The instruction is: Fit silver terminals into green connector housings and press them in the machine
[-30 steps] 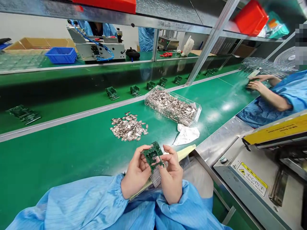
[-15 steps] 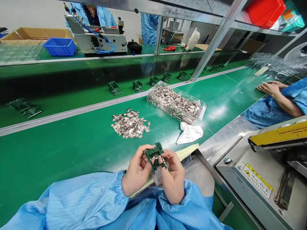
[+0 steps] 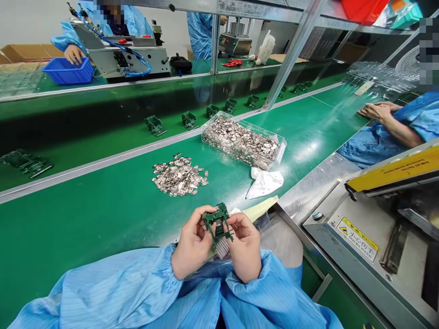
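Note:
A green plastic frame-like part (image 3: pixel 218 221) with prongs is held up between my two hands near the front edge of the bench. My left hand (image 3: pixel 194 242) is closed on its left side, thumb low and fingers on top. On the right side my right hand (image 3: pixel 245 246) pinches it with thumb and fingertips. Below the part, a bubbled silvery sheet (image 3: pixel 223 249) shows between my hands. Beyond them lies a loose pile of small metal pieces (image 3: pixel 179 176). A clear tray (image 3: pixel 281 148) full of similar pieces stands farther back to the right.
A crumpled white bag (image 3: pixel 265 183) lies by the tray. Several green parts (image 3: pixel 155 125) sit along the sunken strip behind a metal rail (image 3: pixel 120 156). A machine with a yellow bar (image 3: pixel 398 169) stands at right. A co-worker's hands (image 3: pixel 377 112) are at far right.
The view has shifted slightly, moving the scene left. My hands keep the green part in nearly the same hold. Across the bench, a co-worker's hand now reaches into the blue bin.

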Action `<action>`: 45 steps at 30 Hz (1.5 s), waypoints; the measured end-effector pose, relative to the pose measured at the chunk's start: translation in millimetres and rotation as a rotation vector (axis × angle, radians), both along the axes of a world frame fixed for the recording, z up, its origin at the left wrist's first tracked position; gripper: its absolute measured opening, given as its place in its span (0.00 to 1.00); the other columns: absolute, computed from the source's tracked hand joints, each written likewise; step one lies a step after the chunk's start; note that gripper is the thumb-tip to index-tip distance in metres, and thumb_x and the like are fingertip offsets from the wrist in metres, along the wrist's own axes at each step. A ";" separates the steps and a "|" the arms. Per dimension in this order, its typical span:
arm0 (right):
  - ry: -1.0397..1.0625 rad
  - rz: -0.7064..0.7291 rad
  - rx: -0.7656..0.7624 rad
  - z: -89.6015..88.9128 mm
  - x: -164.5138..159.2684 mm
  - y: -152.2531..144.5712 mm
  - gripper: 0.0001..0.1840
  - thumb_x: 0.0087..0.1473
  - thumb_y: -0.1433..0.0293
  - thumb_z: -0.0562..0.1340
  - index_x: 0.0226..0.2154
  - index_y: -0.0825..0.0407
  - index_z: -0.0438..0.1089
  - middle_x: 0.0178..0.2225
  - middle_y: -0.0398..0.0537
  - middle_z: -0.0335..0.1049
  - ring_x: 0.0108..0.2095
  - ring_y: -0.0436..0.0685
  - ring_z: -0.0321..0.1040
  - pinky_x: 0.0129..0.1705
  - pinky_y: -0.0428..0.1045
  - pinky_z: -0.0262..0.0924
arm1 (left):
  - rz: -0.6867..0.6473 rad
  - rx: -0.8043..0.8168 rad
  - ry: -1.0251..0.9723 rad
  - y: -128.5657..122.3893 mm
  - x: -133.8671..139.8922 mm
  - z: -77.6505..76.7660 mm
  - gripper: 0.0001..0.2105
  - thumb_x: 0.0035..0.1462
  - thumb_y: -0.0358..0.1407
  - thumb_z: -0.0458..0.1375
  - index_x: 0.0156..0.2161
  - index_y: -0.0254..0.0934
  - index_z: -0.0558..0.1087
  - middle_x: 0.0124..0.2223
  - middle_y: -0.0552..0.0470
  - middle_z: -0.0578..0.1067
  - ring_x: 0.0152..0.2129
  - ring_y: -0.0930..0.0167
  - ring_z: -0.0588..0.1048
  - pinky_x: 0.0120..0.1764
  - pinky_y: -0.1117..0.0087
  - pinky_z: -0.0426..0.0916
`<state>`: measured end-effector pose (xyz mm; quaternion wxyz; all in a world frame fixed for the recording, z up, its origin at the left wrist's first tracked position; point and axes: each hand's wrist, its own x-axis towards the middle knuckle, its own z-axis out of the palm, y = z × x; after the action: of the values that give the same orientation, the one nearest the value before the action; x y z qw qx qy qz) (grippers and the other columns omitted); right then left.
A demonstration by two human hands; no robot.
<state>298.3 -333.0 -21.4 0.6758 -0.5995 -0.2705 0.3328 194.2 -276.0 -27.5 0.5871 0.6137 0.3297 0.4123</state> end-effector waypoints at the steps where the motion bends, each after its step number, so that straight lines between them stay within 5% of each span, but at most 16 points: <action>1: 0.000 0.001 0.008 0.8 0.4 -2.4 0.08 0.47 0.66 0.67 0.26 0.51 0.67 0.25 0.43 0.66 0.27 0.52 0.65 0.29 0.46 0.62 | -0.008 0.004 0.014 -1.6 0.2 0.7 0.11 0.56 0.38 0.60 0.45 0.45 0.70 0.37 0.50 0.75 0.29 0.70 0.75 0.30 0.72 0.73; 5: -0.032 0.042 0.034 1.0 15.9 -22.4 0.09 0.53 0.63 0.65 0.32 0.51 0.69 0.29 0.44 0.70 0.30 0.53 0.67 0.33 0.46 0.64 | -0.057 -0.015 0.048 -5.8 0.9 3.7 0.12 0.55 0.39 0.61 0.45 0.44 0.70 0.36 0.51 0.74 0.26 0.71 0.73 0.27 0.72 0.73; 10: -0.111 -0.194 -0.116 -29.2 52.8 -61.3 0.18 0.55 0.53 0.63 0.36 0.52 0.71 0.33 0.49 0.73 0.31 0.55 0.68 0.35 0.49 0.65 | -0.087 -0.236 -0.022 1.5 12.1 5.7 0.18 0.51 0.43 0.64 0.45 0.42 0.66 0.37 0.52 0.72 0.29 0.71 0.74 0.27 0.72 0.75; 13: -0.123 -0.096 -0.228 -53.6 60.7 -67.8 0.25 0.54 0.48 0.60 0.34 0.54 0.72 0.29 0.50 0.73 0.28 0.55 0.67 0.31 0.49 0.64 | -0.115 -0.281 -0.048 5.7 32.9 2.7 0.19 0.51 0.42 0.64 0.44 0.39 0.64 0.38 0.52 0.73 0.33 0.70 0.75 0.32 0.71 0.76; 17: -0.200 -0.015 -0.190 -68.7 53.2 -51.3 0.26 0.56 0.47 0.57 0.29 0.53 0.71 0.24 0.47 0.71 0.26 0.54 0.66 0.29 0.48 0.62 | -0.126 -0.171 -0.112 7.4 65.3 -8.6 0.18 0.51 0.37 0.63 0.45 0.36 0.64 0.40 0.50 0.74 0.37 0.70 0.75 0.41 0.70 0.73; 22: -0.253 -0.064 -0.142 -74.5 47.4 -37.7 0.25 0.59 0.50 0.55 0.22 0.52 0.65 0.19 0.41 0.61 0.21 0.51 0.58 0.25 0.46 0.54 | -0.077 -0.100 -0.104 9.2 78.4 -22.1 0.17 0.54 0.33 0.60 0.48 0.37 0.63 0.41 0.50 0.73 0.37 0.72 0.75 0.39 0.72 0.72; 28: -0.285 -0.012 -0.083 -84.3 50.1 -50.1 0.23 0.61 0.51 0.54 0.26 0.51 0.67 0.22 0.43 0.64 0.23 0.51 0.61 0.26 0.46 0.58 | -0.007 -0.055 0.013 9.5 76.2 -25.7 0.17 0.55 0.33 0.58 0.51 0.38 0.64 0.42 0.49 0.73 0.36 0.71 0.75 0.38 0.72 0.72; 37: -0.327 0.117 -0.108 -76.9 36.1 -51.9 0.20 0.62 0.58 0.55 0.25 0.52 0.68 0.17 0.41 0.67 0.16 0.49 0.62 0.19 0.44 0.57 | 0.010 -0.027 0.060 5.9 76.5 -22.0 0.18 0.54 0.34 0.60 0.51 0.38 0.65 0.41 0.49 0.75 0.35 0.70 0.76 0.35 0.72 0.73; 45: -0.557 0.093 -0.090 -67.4 34.1 -52.8 0.18 0.63 0.65 0.53 0.23 0.51 0.66 0.18 0.42 0.65 0.20 0.50 0.63 0.25 0.46 0.55 | 0.022 -0.004 0.046 5.8 77.0 -22.0 0.18 0.53 0.33 0.62 0.49 0.39 0.67 0.37 0.51 0.74 0.35 0.70 0.76 0.39 0.71 0.73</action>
<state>332.4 -385.9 -88.8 0.5324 -0.6841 -0.4578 0.1975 271.1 -270.1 -49.5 0.5761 0.6180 0.3507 0.4040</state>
